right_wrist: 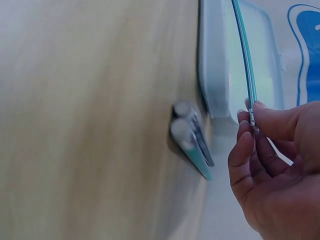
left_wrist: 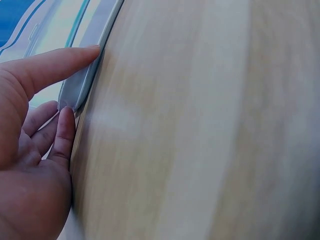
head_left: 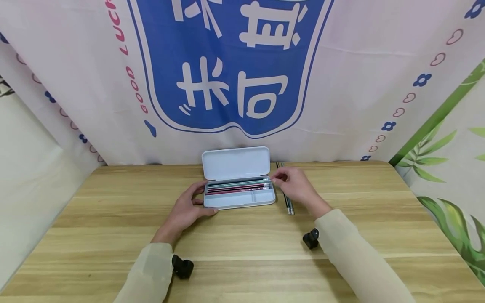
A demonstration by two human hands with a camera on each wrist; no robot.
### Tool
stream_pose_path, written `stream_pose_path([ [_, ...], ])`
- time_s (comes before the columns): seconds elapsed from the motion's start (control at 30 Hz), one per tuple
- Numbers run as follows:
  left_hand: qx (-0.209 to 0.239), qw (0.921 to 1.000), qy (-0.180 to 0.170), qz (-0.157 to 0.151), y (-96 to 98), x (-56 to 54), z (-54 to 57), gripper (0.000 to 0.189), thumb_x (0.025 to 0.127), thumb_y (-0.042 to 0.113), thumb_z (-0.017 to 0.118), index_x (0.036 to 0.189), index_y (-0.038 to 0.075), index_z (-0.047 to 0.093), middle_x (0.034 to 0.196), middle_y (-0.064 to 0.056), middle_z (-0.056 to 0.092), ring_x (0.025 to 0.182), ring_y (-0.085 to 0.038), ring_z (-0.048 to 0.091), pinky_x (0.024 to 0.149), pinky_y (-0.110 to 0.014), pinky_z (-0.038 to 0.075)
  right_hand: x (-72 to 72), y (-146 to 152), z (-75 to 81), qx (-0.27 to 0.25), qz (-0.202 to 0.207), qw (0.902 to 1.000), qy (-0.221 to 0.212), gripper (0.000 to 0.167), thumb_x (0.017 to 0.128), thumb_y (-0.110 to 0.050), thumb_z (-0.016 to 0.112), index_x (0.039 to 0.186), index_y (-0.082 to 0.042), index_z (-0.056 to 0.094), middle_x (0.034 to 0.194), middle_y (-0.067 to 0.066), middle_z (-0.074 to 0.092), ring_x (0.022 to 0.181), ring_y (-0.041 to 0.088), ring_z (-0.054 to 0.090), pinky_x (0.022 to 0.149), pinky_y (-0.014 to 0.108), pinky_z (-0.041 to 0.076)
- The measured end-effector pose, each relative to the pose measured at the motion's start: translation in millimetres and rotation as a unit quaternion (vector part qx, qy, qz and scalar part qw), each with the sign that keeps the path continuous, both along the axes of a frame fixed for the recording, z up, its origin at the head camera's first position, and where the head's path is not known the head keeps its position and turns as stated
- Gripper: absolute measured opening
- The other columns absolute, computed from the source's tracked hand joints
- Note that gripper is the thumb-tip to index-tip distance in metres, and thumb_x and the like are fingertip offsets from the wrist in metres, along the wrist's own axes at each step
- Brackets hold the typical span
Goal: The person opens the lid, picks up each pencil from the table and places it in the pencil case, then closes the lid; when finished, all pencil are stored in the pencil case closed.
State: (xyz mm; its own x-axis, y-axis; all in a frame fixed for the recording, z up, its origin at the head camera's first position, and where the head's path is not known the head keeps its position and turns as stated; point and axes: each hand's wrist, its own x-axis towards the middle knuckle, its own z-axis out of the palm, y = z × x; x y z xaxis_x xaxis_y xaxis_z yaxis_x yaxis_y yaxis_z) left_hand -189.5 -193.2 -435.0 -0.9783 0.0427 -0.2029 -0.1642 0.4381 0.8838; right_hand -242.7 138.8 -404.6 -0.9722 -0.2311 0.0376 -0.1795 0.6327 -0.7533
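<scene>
A pale blue pencil case (head_left: 227, 201) lies on the table with its lid raised at the back. Several pencils (head_left: 236, 186), red and green ones, lie lengthwise in its rear part. My left hand (head_left: 186, 209) holds the case's left end, thumb along the front edge and fingers around the back corner. Between thumb and fingers, my right hand (right_wrist: 275, 155) pinches a teal pencil (right_wrist: 248, 70) near its metal-banded end, over the right end of the case. Two more pencils (head_left: 289, 204), a dark one and a teal one, lie on the table under the right hand.
The wooden table (head_left: 242, 252) ends at the back against a hanging white cloth (head_left: 341, 84) with a blue printed panel. The raised lid (head_left: 235, 163) stands close to that cloth. A small black camera sits at each wrist.
</scene>
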Motion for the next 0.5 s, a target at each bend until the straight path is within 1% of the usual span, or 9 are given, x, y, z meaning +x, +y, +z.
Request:
stream_pose_path([
  [0.13,0.002,1.0,0.0,0.001,0.4,0.2,-0.4,0.095,0.083,0.019,0.093,0.164,0.022,0.042,0.16,-0.011,0.051,0.125,-0.031,0.059,0.095,-0.032,0.05,-2.0,-6.9,-2.7,-0.001,0.006,1.0,-0.001,0.013,0.104,-0.006,0.069,0.111,-0.004,0.079,0.11,0.013,0.076,0.096,0.024,0.064,0.083,0.034,0.054],
  [0.3,0.002,1.0,0.002,0.0,0.1,0.3,-0.9,0.095,0.083,0.019,0.093,0.164,0.022,0.042,0.161,-0.011,0.051,0.124,-0.031,0.06,0.095,-0.032,0.051,-3.1,-11.4,-5.2,-0.003,0.014,0.9999,-0.004,0.013,0.103,-0.007,0.07,0.11,-0.005,0.081,0.112,0.014,0.077,0.094,0.023,0.064,0.08,0.031,0.053],
  [0.4,0.002,1.0,0.003,0.0,-0.1,0.0,-1.2,0.095,0.083,0.019,0.093,0.164,0.022,0.042,0.161,-0.011,0.051,0.124,-0.031,0.06,0.095,-0.031,0.051,-3.5,-12.7,-5.9,-0.006,0.016,0.9998,-0.006,0.012,0.102,-0.007,0.072,0.109,-0.005,0.081,0.111,0.013,0.077,0.092,0.022,0.063,0.077,0.03,0.051],
  [0.5,0.001,1.0,0.005,0.0,-0.2,-0.4,-1.3,0.096,0.083,0.018,0.093,0.164,0.022,0.042,0.161,-0.011,0.051,0.124,-0.032,0.06,0.094,-0.031,0.051,-4.4,-13.8,-6.7,-0.005,0.024,0.9997,0.001,0.011,0.101,-0.006,0.073,0.108,-0.004,0.082,0.109,0.014,0.076,0.091,0.022,0.063,0.078,0.03,0.052],
])
